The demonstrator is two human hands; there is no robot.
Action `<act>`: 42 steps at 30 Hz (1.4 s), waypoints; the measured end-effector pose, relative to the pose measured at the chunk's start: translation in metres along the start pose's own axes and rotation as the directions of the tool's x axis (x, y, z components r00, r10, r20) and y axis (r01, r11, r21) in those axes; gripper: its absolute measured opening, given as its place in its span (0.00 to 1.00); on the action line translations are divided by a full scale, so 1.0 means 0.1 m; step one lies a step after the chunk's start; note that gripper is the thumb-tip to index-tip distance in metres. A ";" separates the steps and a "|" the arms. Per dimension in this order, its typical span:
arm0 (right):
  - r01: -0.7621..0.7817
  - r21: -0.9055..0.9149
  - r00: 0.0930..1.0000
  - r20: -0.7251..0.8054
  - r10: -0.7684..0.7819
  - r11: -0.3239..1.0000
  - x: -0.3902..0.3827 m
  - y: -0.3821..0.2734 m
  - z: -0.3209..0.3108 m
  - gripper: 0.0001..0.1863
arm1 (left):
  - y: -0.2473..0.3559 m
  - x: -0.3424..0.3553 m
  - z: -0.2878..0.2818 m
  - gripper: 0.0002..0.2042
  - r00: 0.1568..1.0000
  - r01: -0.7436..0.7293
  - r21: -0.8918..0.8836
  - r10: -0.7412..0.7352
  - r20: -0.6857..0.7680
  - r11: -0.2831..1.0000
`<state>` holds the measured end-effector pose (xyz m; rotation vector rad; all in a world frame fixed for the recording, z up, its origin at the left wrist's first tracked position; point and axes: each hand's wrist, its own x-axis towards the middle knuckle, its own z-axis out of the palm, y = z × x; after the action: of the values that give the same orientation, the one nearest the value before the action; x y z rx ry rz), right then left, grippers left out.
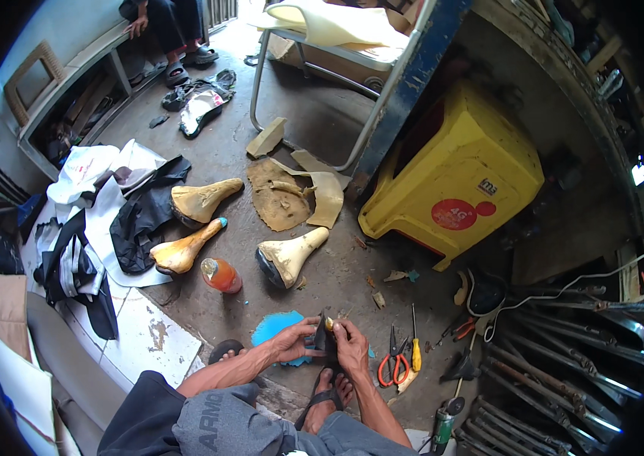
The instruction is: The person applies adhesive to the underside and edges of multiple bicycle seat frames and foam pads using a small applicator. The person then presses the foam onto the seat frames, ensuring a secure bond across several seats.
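dark strip (324, 334) | pinched by left hand (294, 340) and right hand (351, 343) together | blue sheet (276, 328) beneath | orange-handled scissors (393, 362) just right

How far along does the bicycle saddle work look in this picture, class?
Done: three bare foam saddles lie stripped on the floor, beside torn old padding. In hand: both the left hand and right hand hold a small dark piece over a blue scrap. Left: no saddle wears a new cover; black and white sheet material lies piled, and orange-handled scissors wait unused.
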<state>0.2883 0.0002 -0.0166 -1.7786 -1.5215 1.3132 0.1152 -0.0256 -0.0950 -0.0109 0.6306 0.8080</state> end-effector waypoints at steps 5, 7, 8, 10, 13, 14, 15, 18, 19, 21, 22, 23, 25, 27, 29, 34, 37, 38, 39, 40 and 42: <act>0.076 0.024 0.997 -0.015 -0.076 0.997 -0.05 0.04 -0.02 0.16 | -0.07 0.09 -0.15 0.23 0.997 0.024 -0.067 -0.020 0.069 0.997; 0.092 0.021 0.996 -0.006 -0.092 0.996 -0.08 0.00 -0.02 0.16 | -0.09 0.10 -0.15 0.22 0.996 -0.023 -0.039 0.026 0.083 0.999; 0.102 0.022 0.995 -0.003 -0.102 0.995 -0.09 -0.01 -0.03 0.15 | -0.10 0.09 -0.12 0.22 0.996 -0.025 -0.042 0.029 0.084 0.999; 0.156 0.075 0.988 -0.015 -0.156 0.985 -0.08 -0.03 -0.06 0.15 | -0.11 0.07 -0.04 0.17 0.991 -0.109 -0.063 0.113 0.076 0.992; 0.189 0.149 0.982 -0.019 -0.188 0.971 -0.05 -0.10 -0.10 0.15 | 0.02 0.07 -0.09 0.17 0.992 -0.032 -0.298 0.067 0.106 0.954; 0.172 0.164 0.985 -0.013 -0.173 0.971 -0.05 -0.12 -0.12 0.15 | 0.07 0.05 -0.02 0.17 0.993 -0.022 -0.297 0.056 0.107 0.955; 0.185 0.178 0.983 -0.023 -0.184 0.966 -0.03 -0.08 -0.12 0.15 | 0.13 0.02 0.04 0.19 0.991 -0.040 -0.326 0.080 0.110 0.945; 0.192 0.110 0.981 -0.024 -0.190 0.975 -0.09 -0.33 -0.17 0.14 | 0.25 -0.04 0.11 0.22 0.988 -0.059 -0.380 0.108 0.108 0.923; 0.193 0.096 0.980 -0.070 -0.186 0.977 -0.06 -0.28 -0.19 0.14 | 0.29 -0.06 0.20 0.22 0.989 -0.073 -0.391 0.117 0.088 0.918; 0.193 0.099 0.971 -0.164 -0.176 0.976 0.00 -0.25 -0.30 0.14 | 0.36 -0.09 0.38 0.23 0.989 -0.128 -0.387 0.149 0.023 0.913; 0.200 0.104 0.954 -0.247 -0.170 0.974 0.04 -0.22 -0.34 0.14 | 0.35 -0.07 0.35 0.23 0.989 -0.123 -0.385 0.144 0.025 0.915; 0.190 0.062 0.933 -0.323 -0.160 0.980 0.09 -0.15 -0.38 0.14 | 0.35 -0.05 0.31 0.25 0.985 -0.141 -0.373 0.169 0.043 0.917; 0.175 0.033 0.924 -0.350 -0.153 0.984 0.11 -0.18 -0.47 0.14 | 0.38 -0.05 0.29 0.27 0.979 -0.158 -0.360 0.193 0.064 0.920; 0.157 0.008 0.912 -0.385 -0.142 0.988 0.13 -0.15 -0.53 0.15 | 0.38 -0.08 0.34 0.30 0.976 -0.138 -0.411 0.194 0.096 0.901; 0.161 -0.011 0.907 -0.392 -0.153 0.987 0.13 -0.15 -0.56 0.15 | 0.41 -0.12 0.40 0.31 0.977 -0.141 -0.386 0.192 0.095 0.911; 0.198 -0.118 0.871 -0.435 -0.229 0.973 0.14 -0.19 -0.57 0.15 | 0.37 -0.07 0.40 0.31 0.982 -0.165 -0.347 0.188 0.033 0.923; 0.189 -0.212 0.883 -0.391 -0.260 0.959 0.11 -0.29 -0.57 0.14 | 0.35 -0.06 0.36 0.30 0.978 -0.159 -0.361 0.196 0.070 0.919; 0.191 -0.233 0.886 -0.377 -0.269 0.954 0.10 -0.32 -0.56 0.14 | 0.36 -0.06 0.35 0.30 0.979 -0.169 -0.334 0.196 0.049 0.927; 0.194 -0.253 0.889 -0.363 -0.279 0.948 0.10 -0.34 -0.53 0.13 | 0.37 -0.07 0.34 0.30 0.980 -0.179 -0.307 0.197 0.028 0.935; 0.194 -0.254 0.889 -0.362 -0.279 0.947 0.10 -0.33 -0.52 0.13 | 0.37 -0.07 0.35 0.30 0.980 -0.179 -0.309 0.198 0.028 0.934; 0.256 -0.298 0.867 -0.350 -0.355 0.920 0.10 -0.31 -0.48 0.12 | 0.35 -0.06 0.41 0.30 0.972 -0.237 -0.237 0.229 -0.059 0.942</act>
<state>0.3137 0.0293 0.0261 -1.7151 -1.6871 0.5829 0.1093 0.0047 -0.0505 -0.1750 0.5647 1.1135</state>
